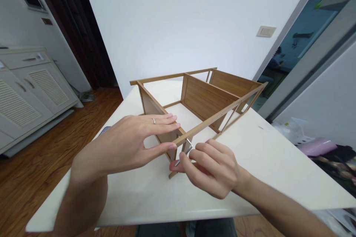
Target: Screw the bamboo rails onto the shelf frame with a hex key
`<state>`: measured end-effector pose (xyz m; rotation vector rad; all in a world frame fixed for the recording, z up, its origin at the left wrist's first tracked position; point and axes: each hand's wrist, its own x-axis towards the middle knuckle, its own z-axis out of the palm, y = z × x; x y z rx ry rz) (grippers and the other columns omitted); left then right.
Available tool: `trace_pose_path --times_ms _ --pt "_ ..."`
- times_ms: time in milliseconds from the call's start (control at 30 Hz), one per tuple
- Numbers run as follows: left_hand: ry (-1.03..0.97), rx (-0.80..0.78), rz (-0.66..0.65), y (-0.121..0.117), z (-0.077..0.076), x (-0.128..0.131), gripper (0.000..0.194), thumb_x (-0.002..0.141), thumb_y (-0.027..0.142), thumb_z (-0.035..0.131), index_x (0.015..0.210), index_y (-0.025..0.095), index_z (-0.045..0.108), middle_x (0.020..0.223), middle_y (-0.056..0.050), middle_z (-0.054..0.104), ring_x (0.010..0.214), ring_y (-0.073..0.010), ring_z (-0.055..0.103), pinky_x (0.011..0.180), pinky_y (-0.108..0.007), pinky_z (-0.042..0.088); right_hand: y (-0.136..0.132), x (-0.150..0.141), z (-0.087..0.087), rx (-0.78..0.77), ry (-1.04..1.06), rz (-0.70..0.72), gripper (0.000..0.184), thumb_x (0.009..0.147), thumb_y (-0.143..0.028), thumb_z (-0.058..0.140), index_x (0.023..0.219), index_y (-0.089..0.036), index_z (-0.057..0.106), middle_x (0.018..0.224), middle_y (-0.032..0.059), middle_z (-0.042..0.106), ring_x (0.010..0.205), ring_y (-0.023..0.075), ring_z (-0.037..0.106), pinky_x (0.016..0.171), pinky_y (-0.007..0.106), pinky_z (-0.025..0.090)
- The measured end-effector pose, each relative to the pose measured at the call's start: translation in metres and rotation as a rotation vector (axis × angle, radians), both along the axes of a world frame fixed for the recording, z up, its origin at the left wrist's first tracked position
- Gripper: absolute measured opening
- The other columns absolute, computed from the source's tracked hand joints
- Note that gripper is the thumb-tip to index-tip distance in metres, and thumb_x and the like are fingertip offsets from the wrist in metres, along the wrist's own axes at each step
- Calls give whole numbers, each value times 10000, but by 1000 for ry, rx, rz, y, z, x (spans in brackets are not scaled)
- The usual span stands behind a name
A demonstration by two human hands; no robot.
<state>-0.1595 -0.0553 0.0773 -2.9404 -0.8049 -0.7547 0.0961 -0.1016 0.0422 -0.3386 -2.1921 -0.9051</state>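
Observation:
A brown wooden shelf frame [211, 122] lies on its side on the white table [139, 196], its shelf panels standing upright between the rails. My left hand [139, 137], with a ring on one finger, rests with fingers stretched along the near end panel, its thumb at the frame's near corner. In my right hand [211, 166] a silver hex key [190, 147] is pinched between thumb and forefinger. The short end of the key meets the rail near that corner. Whatever fastener sits there is hidden.
Behind the table rises a white wall with a light switch [266, 31]. A phone-like object [105, 129] shows partly at the left table edge. A white cabinet [36, 96] stands to the left. Bags and a pink roll [318, 147] lie at the right. Someone sits beyond the doorway.

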Motion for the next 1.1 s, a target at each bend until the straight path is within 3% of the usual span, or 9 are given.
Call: trace_pose_path --times_ms 100,167,300,433,600,733,900,1100 --pt "11 5 5 -2 0 1 451 1074 528 574 1412 264 710 1547 -3 609 1398 -216 640 1214 -361 518 6 -2 12 91 4 36 153 931 -284 837 848 -212 730 652 -21 646 580 112 566 437 290 370" --pt "11 3 11 -4 1 3 457 1075 543 561 1412 271 709 1553 5 607 1399 -217 640 1209 -359 524 7 -5 17 57 41 37 116 928 -238 829 888 -211 723 635 -27 633 567 118 563 449 292 383" --pt "-22 -1 42 -9 3 10 421 1067 535 550 1336 281 751 1496 22 666 1350 -227 681 1175 -373 557 1 -10 21 -161 231 -66 148 976 -119 711 1084 -208 666 661 -27 642 569 134 589 521 287 455" --pt "-28 23 70 -11 5 14 387 1043 508 573 1292 287 771 1473 27 681 1310 -237 709 1149 -396 580 -7 -12 19 -444 570 -213 98 1031 -191 661 978 -249 603 687 -51 657 529 97 613 524 227 485" --pt "-35 53 62 -10 2 12 418 1042 515 573 1310 260 768 1457 -5 693 1282 -256 727 1107 -414 612 -11 -15 14 -791 844 -129 157 1049 -232 623 921 -248 534 662 -75 659 510 91 669 494 200 527" --pt "-25 56 68 -9 0 11 402 1038 510 586 1307 272 766 1464 -5 691 1292 -248 721 1118 -389 599 -11 -18 14 -925 925 -103 189 1074 -322 578 929 -261 473 612 -89 632 458 100 655 417 182 495" --pt "-49 68 67 -11 1 12 391 1051 522 559 1282 275 755 1443 -2 713 1255 -248 743 1064 -391 630 -11 -16 15 -1048 881 -116 110 1097 -365 503 1061 -269 463 553 -116 604 421 112 638 412 181 487" --pt "-42 66 50 -10 2 12 391 1059 516 553 1310 270 725 1446 -4 716 1260 -246 740 1048 -381 636 -6 -17 2 -1186 998 -18 155 1118 -419 427 1112 -267 457 537 -126 568 408 121 617 434 204 517"
